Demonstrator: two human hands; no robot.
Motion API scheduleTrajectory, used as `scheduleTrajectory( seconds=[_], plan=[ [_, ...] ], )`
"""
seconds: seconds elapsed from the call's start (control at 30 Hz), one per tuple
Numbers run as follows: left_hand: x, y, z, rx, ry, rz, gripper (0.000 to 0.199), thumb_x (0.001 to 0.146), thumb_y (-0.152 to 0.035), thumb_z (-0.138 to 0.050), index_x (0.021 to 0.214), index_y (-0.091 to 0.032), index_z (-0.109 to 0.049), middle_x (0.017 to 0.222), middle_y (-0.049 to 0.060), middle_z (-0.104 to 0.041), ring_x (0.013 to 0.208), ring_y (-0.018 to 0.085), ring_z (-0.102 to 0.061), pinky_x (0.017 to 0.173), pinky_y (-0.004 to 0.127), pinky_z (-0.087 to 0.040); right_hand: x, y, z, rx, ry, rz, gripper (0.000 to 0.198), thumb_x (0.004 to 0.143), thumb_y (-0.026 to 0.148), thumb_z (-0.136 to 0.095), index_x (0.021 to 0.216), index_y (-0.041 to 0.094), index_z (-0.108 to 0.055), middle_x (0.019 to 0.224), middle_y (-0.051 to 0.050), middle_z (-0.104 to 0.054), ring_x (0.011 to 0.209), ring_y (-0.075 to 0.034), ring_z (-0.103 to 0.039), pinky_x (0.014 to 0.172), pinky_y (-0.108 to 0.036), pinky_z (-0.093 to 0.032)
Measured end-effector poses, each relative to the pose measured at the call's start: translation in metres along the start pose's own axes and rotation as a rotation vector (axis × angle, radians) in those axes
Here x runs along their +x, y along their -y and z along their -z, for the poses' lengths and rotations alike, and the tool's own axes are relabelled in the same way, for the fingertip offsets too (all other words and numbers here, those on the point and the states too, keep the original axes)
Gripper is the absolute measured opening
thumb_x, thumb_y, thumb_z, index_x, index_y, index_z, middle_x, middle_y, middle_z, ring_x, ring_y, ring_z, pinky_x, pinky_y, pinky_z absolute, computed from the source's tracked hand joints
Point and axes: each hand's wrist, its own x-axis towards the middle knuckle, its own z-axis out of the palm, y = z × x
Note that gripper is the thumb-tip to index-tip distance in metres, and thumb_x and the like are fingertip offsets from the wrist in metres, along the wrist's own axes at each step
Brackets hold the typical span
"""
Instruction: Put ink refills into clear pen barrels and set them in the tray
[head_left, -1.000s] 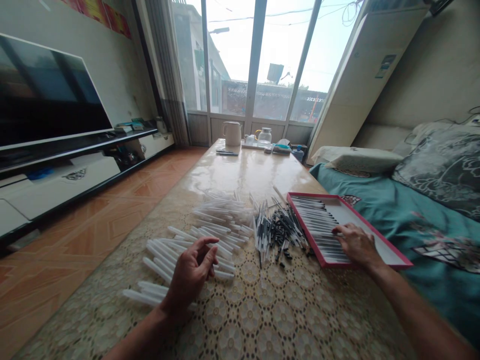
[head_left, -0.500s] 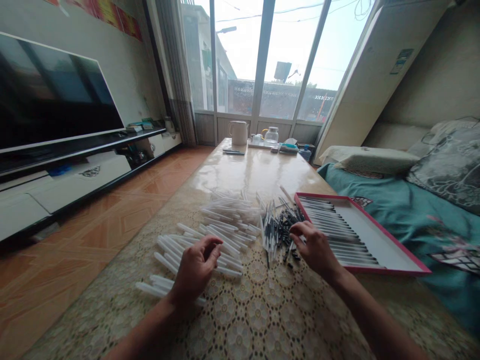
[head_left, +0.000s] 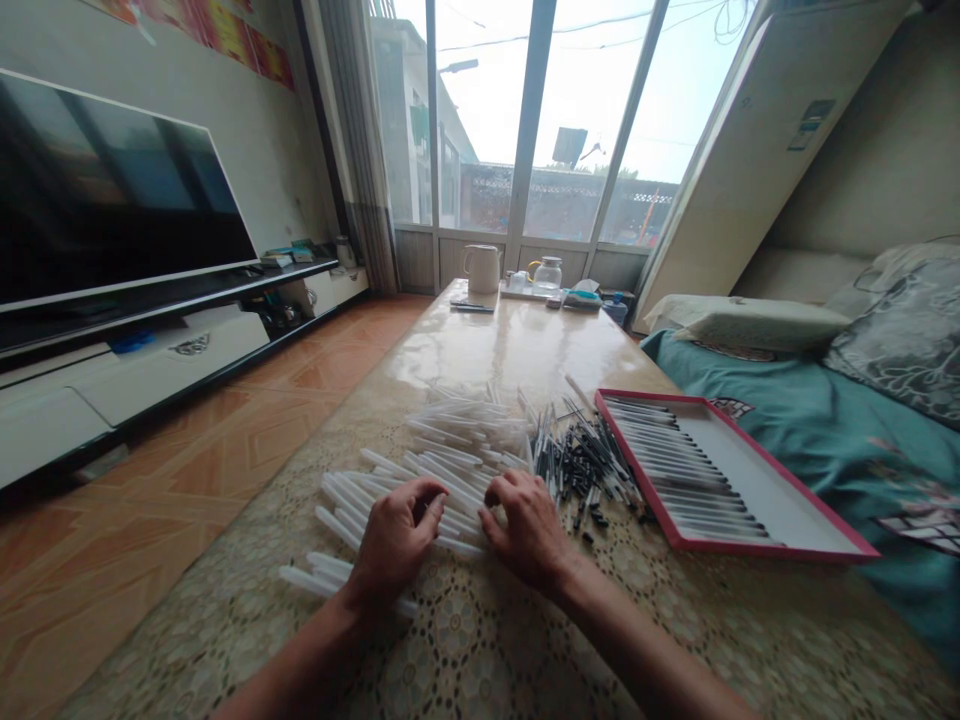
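My left hand [head_left: 401,537] is curled with thumb and forefinger together over the near end of a pile of translucent white pen barrels [head_left: 446,472]. What sits in its fingertips, if anything, is too small to make out. Facing it across a short gap, my right hand [head_left: 529,532] is bent in a pinch at the right edge of the barrels, its fingertips pointing left. Whatever it grips is hidden. Just beyond the right hand lies a heap of black and clear pen parts [head_left: 581,455], with small black pieces [head_left: 598,518] scattered at its near side.
A shallow box with a pink rim [head_left: 780,482] stands on the right, holding a row of pens with dark ends [head_left: 694,470]. At the table's far end are a beige jug [head_left: 482,269], a glass pot [head_left: 547,274] and a tissue pack [head_left: 582,294]. A sofa [head_left: 739,372] runs along the right.
My right hand has moved left, from the black pen parts to close beside my left hand. My left hand stays nearly where it was, still curled. The view has shifted slightly.
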Motion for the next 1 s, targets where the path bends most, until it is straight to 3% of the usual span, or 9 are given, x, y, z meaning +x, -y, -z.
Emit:
scheduleTrajectory(
  seconds=[0.23,0.33,0.47,0.57,0.63,0.73,0.93,1.0],
  plan=[
    [-0.001,-0.004,-0.008,-0.636,0.170,0.369,0.035,0.067,-0.038,-0.071,0.092,-0.014,-0.062,0.067,0.002,-0.066,0.046,0.012,-0.058,0.044,0.022,-0.045,-0.011,-0.003,0.021,0.215,-0.055,0.048,0.002,0.081,0.017,-0.057,0.080,0.017,-0.056,0.082,-0.003,-0.055,0.080,-0.016,-0.051,0.072,-0.027,-0.040],
    [-0.002,-0.003,-0.011,-0.825,0.230,0.434,0.036,0.067,-0.036,-0.073,0.093,-0.013,-0.064,0.073,0.004,-0.068,0.048,0.008,-0.057,0.044,0.018,-0.044,-0.015,-0.002,0.027,0.245,-0.037,0.103,0.001,0.082,0.018,-0.057,0.083,0.018,-0.057,0.084,-0.003,-0.055,0.080,-0.016,-0.052,0.072,-0.027,-0.040],
    [-0.001,-0.001,-0.010,-0.905,0.182,0.458,0.030,0.065,-0.034,-0.075,0.084,-0.011,-0.068,0.070,0.003,-0.067,0.049,0.007,-0.057,0.045,0.017,-0.045,-0.010,-0.021,0.034,0.185,-0.046,0.059,0.010,0.086,0.024,-0.053,0.079,0.019,-0.059,0.080,-0.002,-0.056,0.078,-0.015,-0.054,0.071,-0.025,-0.041],
    [0.001,-0.001,-0.008,-0.936,0.121,0.486,0.029,0.063,-0.033,-0.077,0.082,-0.012,-0.069,0.069,0.003,-0.068,0.049,0.007,-0.057,0.045,0.016,-0.045,0.000,-0.054,0.040,-0.075,-0.117,-0.147,0.015,0.088,0.022,-0.049,0.079,0.018,-0.060,0.083,-0.006,-0.059,0.082,-0.017,-0.057,0.074,-0.026,-0.041],
    [0.001,-0.001,-0.007,-0.957,0.104,0.512,0.027,0.062,-0.031,-0.078,0.079,-0.012,-0.069,0.067,0.003,-0.068,0.049,0.007,-0.058,0.044,0.016,-0.046,0.006,-0.075,0.042,-0.271,-0.105,-0.279,0.013,0.086,0.021,-0.049,0.084,0.017,-0.061,0.087,-0.008,-0.062,0.087,-0.019,-0.058,0.076,-0.027,-0.040],
    [0.000,-0.002,-0.007,-0.976,0.091,0.550,0.022,0.063,-0.027,-0.078,0.077,-0.012,-0.069,0.066,0.002,-0.068,0.050,0.008,-0.059,0.046,0.016,-0.048,0.011,-0.096,0.039,-0.378,-0.061,-0.377,0.013,0.083,0.022,-0.053,0.089,0.015,-0.062,0.088,-0.011,-0.066,0.086,-0.022,-0.062,0.072,-0.027,-0.041],
    [-0.001,-0.004,-0.008,-1.027,0.083,0.572,0.014,0.072,-0.022,-0.071,0.077,-0.010,-0.068,0.065,0.006,-0.070,0.062,0.014,-0.067,0.062,0.022,-0.055,0.009,-0.097,0.038,-0.363,-0.060,-0.419,0.010,0.082,0.021,-0.052,0.082,0.016,-0.060,0.080,-0.010,-0.068,0.074,-0.022,-0.064,0.061,-0.027,-0.039],
    [-0.001,-0.005,-0.008,-1.079,0.084,0.575,0.010,0.075,-0.019,-0.068,0.079,-0.010,-0.067,0.070,0.008,-0.072,0.068,0.016,-0.069,0.068,0.025,-0.056,0.006,-0.086,0.044,-0.262,-0.129,-0.402,0.011,0.084,0.024,-0.050,0.080,0.017,-0.058,0.075,-0.008,-0.066,0.069,-0.020,-0.063,0.059,-0.026,-0.039]
  ],
)
